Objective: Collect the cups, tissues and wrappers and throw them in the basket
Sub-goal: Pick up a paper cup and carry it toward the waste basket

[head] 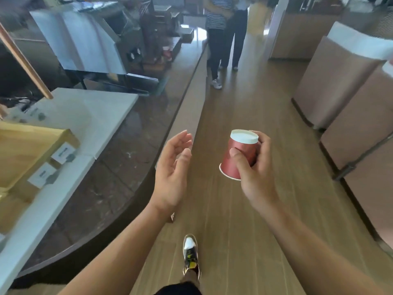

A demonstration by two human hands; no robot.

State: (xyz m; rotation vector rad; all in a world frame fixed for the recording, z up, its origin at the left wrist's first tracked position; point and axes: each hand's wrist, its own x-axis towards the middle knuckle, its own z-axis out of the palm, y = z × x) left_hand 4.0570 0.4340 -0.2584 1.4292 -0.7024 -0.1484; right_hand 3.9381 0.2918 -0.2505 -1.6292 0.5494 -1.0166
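Wood-plank floor [244,209] stretches away between a dark, glossy curved surface [119,158] on the left and tall beige padded seat backs [340,81] on the right, with two standing people [223,39] at the far end. The right grip [253,167] is closed round a red paper cup with a white base [240,154], held upside down in mid-air, near the open, empty left grip [172,169]. No basket is in view. Any dregs would likely drip from the inverted cup onto the floor, and its tapered wall could slip from a light hold. The people ahead narrow the aisle, so a bump seems possible.
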